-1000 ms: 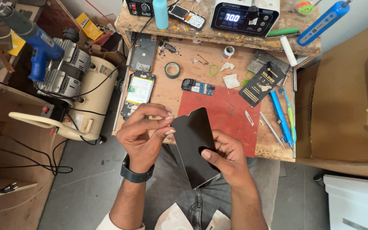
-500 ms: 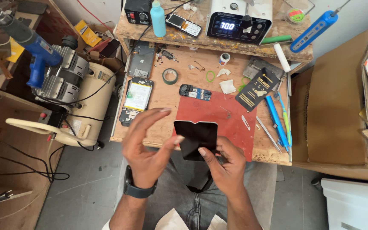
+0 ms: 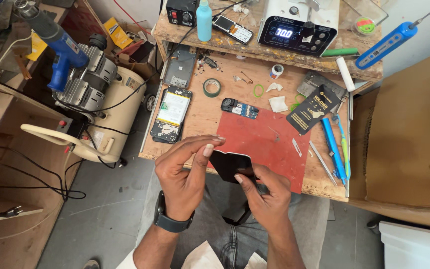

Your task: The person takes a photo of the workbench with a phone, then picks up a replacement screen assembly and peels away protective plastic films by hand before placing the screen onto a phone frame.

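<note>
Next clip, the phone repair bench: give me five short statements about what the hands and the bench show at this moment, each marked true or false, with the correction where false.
1. Both hands hold a black panel over the near edge of the bench. True.
2. The left hand wears a dark band at the wrist. True.
3. The red mat lies on the floor beside the compressor. False: it lies on the wooden bench, just beyond the hands.
4. An opened phone lies on the bench to the left of the red mat. True.
5. The right hand holds the blue bottle. False: the bottle stands on the upper shelf; the right hand grips the black panel.
</note>
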